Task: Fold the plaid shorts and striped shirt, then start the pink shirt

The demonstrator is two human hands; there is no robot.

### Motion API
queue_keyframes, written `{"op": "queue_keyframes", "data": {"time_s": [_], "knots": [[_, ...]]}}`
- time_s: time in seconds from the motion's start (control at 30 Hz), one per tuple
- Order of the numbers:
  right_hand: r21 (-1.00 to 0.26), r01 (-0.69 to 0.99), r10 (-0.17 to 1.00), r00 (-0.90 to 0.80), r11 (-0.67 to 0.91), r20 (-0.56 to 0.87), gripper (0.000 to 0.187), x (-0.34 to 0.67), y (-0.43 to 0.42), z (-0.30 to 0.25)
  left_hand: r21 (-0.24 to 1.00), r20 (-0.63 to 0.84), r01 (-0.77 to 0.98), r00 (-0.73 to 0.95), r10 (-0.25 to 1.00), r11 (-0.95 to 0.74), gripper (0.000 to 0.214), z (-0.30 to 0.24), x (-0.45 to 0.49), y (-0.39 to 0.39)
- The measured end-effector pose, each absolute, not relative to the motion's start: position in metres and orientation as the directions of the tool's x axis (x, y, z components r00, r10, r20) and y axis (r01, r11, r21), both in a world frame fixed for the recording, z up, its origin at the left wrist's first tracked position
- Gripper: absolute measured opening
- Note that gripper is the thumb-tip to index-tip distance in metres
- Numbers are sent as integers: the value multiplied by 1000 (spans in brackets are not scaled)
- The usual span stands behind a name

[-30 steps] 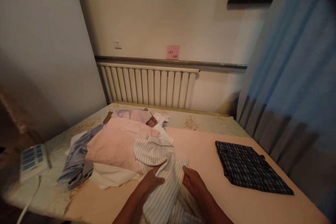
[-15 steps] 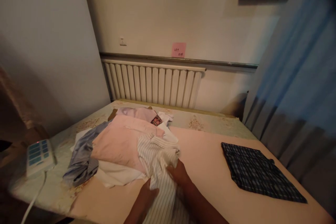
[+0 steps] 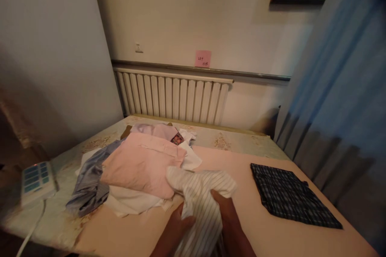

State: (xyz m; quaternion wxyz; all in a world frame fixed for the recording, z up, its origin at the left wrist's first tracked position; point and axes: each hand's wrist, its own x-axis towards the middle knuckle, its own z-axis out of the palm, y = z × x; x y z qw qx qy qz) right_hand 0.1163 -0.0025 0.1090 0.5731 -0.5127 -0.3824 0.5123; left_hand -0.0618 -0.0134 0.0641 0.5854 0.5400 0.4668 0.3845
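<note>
A white garment with thin dark stripes [image 3: 205, 204] is bunched between my two hands, its upper end spread over the pink sheet. My left hand [image 3: 177, 227] grips its left edge, thumb on top. My right hand [image 3: 227, 213] pinches its right side. Where the cloth runs below my hands, the frame cuts it off; its exact kind I cannot make out. Just beyond lies a pink garment [image 3: 140, 164] on a heap, with a grey-blue garment [image 3: 90, 180] and a white cloth [image 3: 129, 200] showing from under it.
On the right a dark checked garment [image 3: 289, 194] lies folded flat on the pink sheet [image 3: 238, 160]. A white power strip [image 3: 39, 180] with a cable rests at the left edge. Behind stand a radiator [image 3: 171, 94] and, at right, a blue curtain [image 3: 334, 88].
The striped garment has moved right with my hands, off the pink garment's edge, and its upper end has spread rightward. My right hand has shifted to the right. The view has turned slightly.
</note>
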Motion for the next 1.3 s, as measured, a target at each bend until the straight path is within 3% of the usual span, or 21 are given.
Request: {"op": "queue_keyframes", "data": {"time_s": [0.1,0.2,0.33,0.43,0.5,0.53,0.63,0.73,0.9,1.07,1.3], "knots": [[-998,-19,867,496,58,41,63,137,-20,136,983,-156,140,327,932,116,61,80,-49,-30],[-972,189,689,686,141,233,66,146,-37,160,970,-207,208,449,869,124,60,79,-48,-47],[-901,360,460,775,242,433,62,147,-28,176,965,-238,220,513,825,142,64,64,-51,-51],[-812,458,403,709,362,579,57,162,26,175,973,-213,187,526,824,133,60,60,-45,-36],[-743,537,626,432,400,649,47,179,77,169,984,-177,122,535,826,132,56,58,-39,-21],[-726,591,721,323,352,613,44,188,103,165,987,-162,83,527,834,140,54,55,-36,-14],[-692,721,918,251,33,306,53,204,157,144,983,-158,-11,449,879,182,53,36,-34,3],[-685,727,950,245,-49,191,53,198,164,110,963,-147,-147,418,896,226,50,14,-38,7],[-691,723,976,141,12,165,41,167,110,49,927,-110,-271,463,880,259,47,9,-45,0],[-662,742,945,131,107,300,44,177,56,21,945,-127,-229,407,905,235,52,7,-42,-8],[-638,761,922,323,-118,215,52,245,-9,8,968,-140,-149,349,926,203,49,-11,-40,-35]]}}
